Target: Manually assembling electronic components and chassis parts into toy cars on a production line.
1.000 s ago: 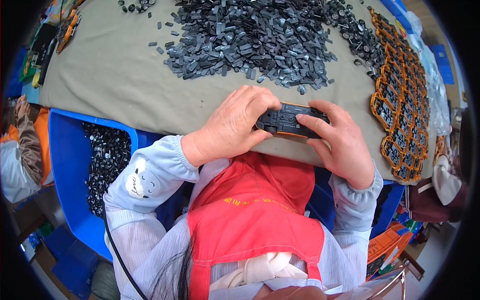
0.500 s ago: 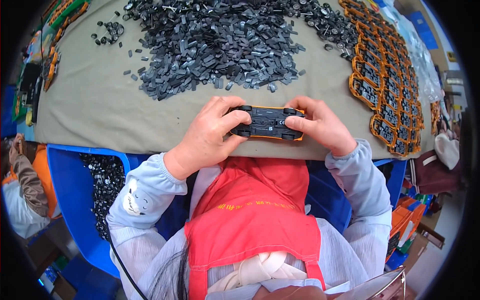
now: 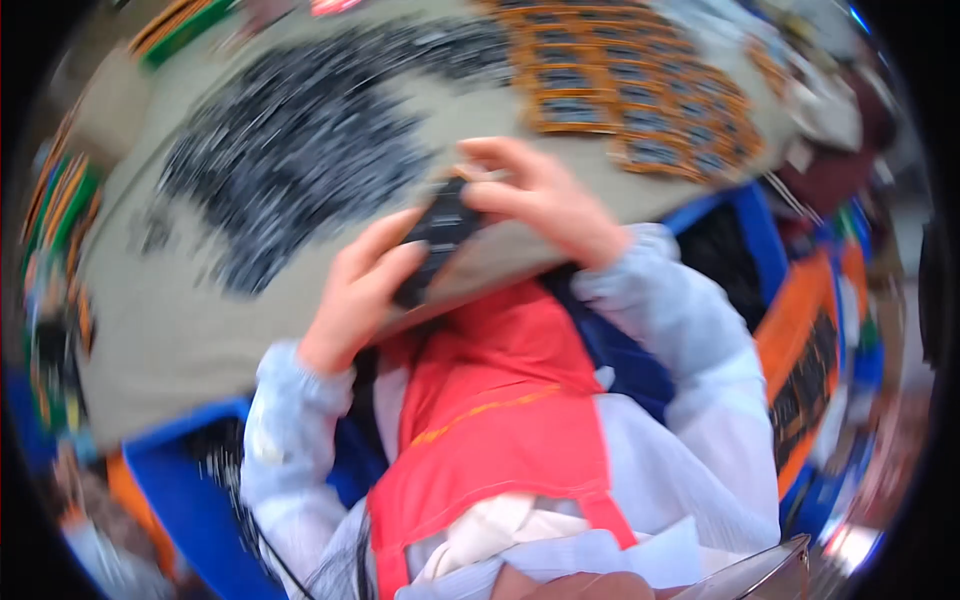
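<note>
Between my two hands is a toy car [image 3: 440, 238], its black underside facing up. My left hand [image 3: 362, 285] grips the lower left end, thumb across the underside. At the upper right end my right hand [image 3: 535, 195] pinches the car with thumb and fingers. The car is tilted, just over the table's front edge. A large heap of small dark plastic pieces [image 3: 300, 140] lies beyond my left hand. Motion blur smears the fine details.
Rows of orange-edged toy cars [image 3: 625, 85] cover the far right of the table [image 3: 140, 330]. Blue bins stand below its edge, one at the left [image 3: 185, 490] and one at the right [image 3: 765, 235]. An orange container [image 3: 800, 360] is farther right.
The whole view has swung round, so the heap and the car rows appear shifted left. The toy car has gone from level to steeply slanted, still in both hands.
</note>
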A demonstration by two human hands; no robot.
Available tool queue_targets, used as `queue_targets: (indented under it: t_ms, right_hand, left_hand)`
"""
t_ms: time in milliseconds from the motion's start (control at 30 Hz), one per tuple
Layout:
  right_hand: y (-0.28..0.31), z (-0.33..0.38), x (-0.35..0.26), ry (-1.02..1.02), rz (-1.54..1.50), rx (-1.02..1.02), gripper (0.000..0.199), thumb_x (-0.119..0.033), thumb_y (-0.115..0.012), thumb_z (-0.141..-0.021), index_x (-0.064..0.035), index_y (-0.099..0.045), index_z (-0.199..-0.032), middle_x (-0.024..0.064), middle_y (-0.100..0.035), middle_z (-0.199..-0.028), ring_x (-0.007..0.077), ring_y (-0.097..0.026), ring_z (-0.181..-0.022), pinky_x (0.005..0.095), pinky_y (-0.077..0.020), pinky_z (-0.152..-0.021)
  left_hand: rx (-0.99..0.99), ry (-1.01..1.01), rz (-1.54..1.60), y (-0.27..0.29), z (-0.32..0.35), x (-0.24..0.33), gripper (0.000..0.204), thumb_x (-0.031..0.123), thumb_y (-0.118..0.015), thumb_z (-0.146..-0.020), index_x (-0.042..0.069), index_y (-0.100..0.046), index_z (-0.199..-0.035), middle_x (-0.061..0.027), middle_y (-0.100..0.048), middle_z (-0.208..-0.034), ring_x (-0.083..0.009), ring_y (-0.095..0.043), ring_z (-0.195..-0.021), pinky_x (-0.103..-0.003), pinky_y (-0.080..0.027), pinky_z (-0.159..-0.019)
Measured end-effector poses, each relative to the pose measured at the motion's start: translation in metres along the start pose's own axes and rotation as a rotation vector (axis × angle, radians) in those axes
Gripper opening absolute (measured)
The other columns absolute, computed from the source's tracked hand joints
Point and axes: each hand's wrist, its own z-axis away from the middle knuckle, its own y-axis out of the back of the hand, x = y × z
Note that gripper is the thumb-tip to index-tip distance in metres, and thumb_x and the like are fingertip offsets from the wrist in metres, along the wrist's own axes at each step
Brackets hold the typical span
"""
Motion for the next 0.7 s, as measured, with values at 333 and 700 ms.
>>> queue_targets:
  t_ms: [333, 700]
  right_hand:
    - [-0.016, 0.068, 0.020, 0.203, -0.362, 0.423, 0.035, -0.017, -0.072, -0.087, 0.0008, -0.064, -0.116, 0.0063, -0.069, -0.102, 0.0133, -0.063, -0.094, 0.0294, -0.0517, -0.084]
    - [0.189, 0.483, -0.007, -0.089, 0.541, 1.768, 0.044, -0.025, -0.074, -0.086, 0.0043, -0.065, -0.118, 0.0089, -0.071, -0.097, 0.0148, -0.065, -0.081, 0.0313, -0.0515, -0.069]
  left_hand:
    - [-0.064, -0.261, 0.044, -0.080, -0.013, 0.009, 0.037, 0.019, -0.049, -0.106, 0.004, -0.050, -0.140, -0.0019, -0.060, -0.117, -0.0070, -0.056, -0.093, -0.023, -0.046, -0.080]
    - [0.003, -0.177, -0.170, 0.025, -0.055, -0.064, 0.019, 0.012, -0.056, -0.103, 0.003, -0.062, -0.119, 0.0015, -0.059, -0.092, -0.0053, -0.049, -0.076, -0.019, -0.040, -0.068]
